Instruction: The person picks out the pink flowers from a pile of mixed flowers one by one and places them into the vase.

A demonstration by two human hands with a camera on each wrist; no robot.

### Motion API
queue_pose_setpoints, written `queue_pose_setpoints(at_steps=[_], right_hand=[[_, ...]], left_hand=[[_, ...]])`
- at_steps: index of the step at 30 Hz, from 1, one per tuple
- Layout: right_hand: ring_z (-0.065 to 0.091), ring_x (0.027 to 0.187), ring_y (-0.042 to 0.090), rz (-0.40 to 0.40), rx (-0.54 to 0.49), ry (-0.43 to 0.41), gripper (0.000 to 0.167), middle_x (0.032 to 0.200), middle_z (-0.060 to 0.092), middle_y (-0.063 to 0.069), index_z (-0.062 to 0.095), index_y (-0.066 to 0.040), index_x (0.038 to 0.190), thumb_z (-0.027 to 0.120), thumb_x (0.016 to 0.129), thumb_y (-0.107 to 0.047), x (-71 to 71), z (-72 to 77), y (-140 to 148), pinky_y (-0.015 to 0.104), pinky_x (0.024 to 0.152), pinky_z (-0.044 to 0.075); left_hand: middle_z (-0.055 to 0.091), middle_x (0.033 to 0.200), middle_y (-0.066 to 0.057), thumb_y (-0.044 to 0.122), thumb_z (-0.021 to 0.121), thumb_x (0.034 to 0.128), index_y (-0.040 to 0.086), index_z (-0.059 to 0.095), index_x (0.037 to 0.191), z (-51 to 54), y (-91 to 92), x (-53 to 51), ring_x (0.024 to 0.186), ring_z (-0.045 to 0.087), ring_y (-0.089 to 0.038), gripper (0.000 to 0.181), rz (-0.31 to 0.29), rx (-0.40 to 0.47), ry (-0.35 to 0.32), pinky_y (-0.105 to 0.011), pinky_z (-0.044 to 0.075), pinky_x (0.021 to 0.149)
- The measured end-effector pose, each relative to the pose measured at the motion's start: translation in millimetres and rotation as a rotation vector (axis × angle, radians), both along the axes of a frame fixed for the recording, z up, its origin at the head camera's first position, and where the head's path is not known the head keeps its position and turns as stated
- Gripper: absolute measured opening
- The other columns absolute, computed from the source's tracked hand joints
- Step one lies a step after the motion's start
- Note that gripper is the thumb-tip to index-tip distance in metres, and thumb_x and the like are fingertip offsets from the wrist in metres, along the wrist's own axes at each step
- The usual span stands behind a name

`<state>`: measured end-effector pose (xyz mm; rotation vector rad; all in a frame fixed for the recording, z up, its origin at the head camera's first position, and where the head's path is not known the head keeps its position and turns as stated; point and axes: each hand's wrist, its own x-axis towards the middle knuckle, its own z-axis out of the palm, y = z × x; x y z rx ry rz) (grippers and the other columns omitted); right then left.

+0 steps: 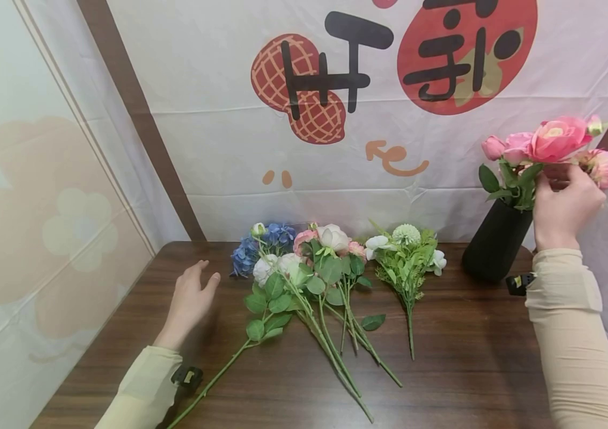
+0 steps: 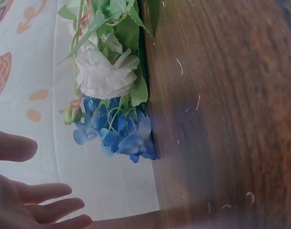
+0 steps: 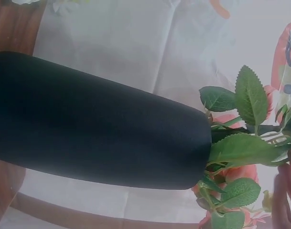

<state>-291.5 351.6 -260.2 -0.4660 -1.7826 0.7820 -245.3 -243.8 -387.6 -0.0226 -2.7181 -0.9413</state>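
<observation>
A black vase (image 1: 497,241) stands at the table's back right, with pink flowers (image 1: 558,140) and green leaves in its mouth. My right hand (image 1: 568,208) is at the stems just under the blooms, fingers bent; the blooms hide part of the fingertips. In the right wrist view the vase (image 3: 102,124) lies across the picture, and my fingers (image 3: 286,191) touch the leaves at the right edge. My left hand (image 1: 188,301) holds nothing, fingers extended, left of the blue flowers (image 1: 245,256). The left wrist view shows that hand (image 2: 40,200) below the blue flowers (image 2: 131,138).
White and pink flowers (image 1: 331,238) with long stems lie mid-table beside the blue ones. A green bunch with white blooms (image 1: 406,268) lies between them and the vase. One long stem (image 1: 213,381) reaches the front edge near my left forearm. A printed cloth (image 1: 202,149) hangs behind.
</observation>
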Motion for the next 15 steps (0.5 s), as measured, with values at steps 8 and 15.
queue_pose_setpoints(at_steps=[8, 15], right_hand=[[0.037, 0.059, -0.019, -0.057, 0.036, -0.038, 0.025, 0.081, 0.072, 0.000, 0.075, -0.013, 0.096, 0.058, 0.086, -0.028, -1.3, -1.6, 0.9, 0.017, 0.071, 0.035], [0.064, 0.098, 0.033, -0.057, 0.002, -0.074, 0.027, 0.102, 0.072, 0.013, 0.072, -0.012, 0.105, 0.058, 0.088, -0.028, -2.6, -3.0, 2.5, 0.043, 0.090, 0.041]], left_hand=[[0.030, 0.147, -0.031, 0.024, 0.043, 0.0986, -0.008, 0.034, 0.140, -0.5, -0.9, -0.1, 0.134, 0.024, -0.050, 0.054, 0.000, 0.002, -0.005, -0.060, 0.020, 0.110], [0.032, 0.145, -0.032, 0.024, 0.043, 0.0980, -0.009, 0.036, 0.139, -2.1, -0.3, -0.6, 0.133, 0.025, -0.050, 0.053, 0.002, -0.005, 0.006, -0.059, 0.021, 0.109]])
